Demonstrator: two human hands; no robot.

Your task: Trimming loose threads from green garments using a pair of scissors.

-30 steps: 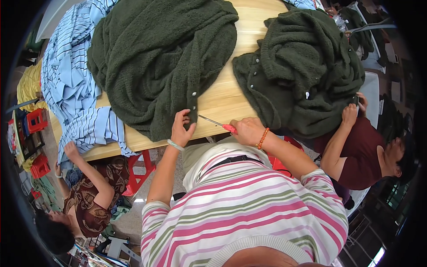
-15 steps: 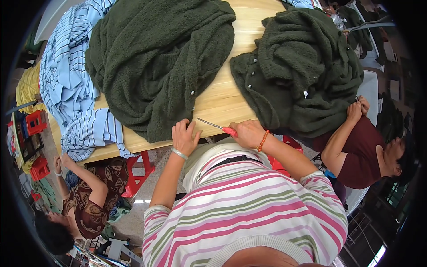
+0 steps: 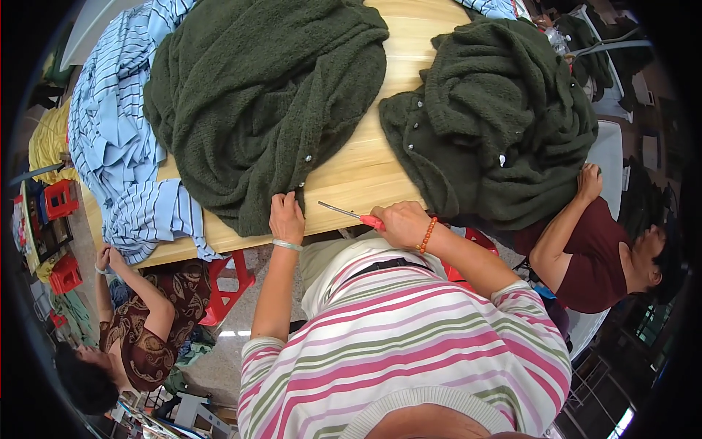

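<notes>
A large dark green fleecy garment (image 3: 256,95) lies bunched on the wooden table (image 3: 358,175), with shiny snap buttons along its right edge. At its near edge, my left hand (image 3: 287,218) is closed on the fabric, just below the snaps. My right hand (image 3: 404,224) is closed around a red-handled tool (image 3: 371,221) with a long thin metal shaft. The shaft points left over the tabletop, a short way from my left hand, and does not touch the garment.
Another dark green garment (image 3: 497,117) is heaped to the right, by a person in a maroon top (image 3: 592,256). Blue striped cloth (image 3: 117,110) covers the table's left side. A person in a brown patterned top (image 3: 150,329) sits near it. Red stools (image 3: 230,285) stand below the table edge.
My left hand has moved slightly left and closed on the garment's edge; its fingers were spread before. The tool in my right hand has shifted a little left and down.
</notes>
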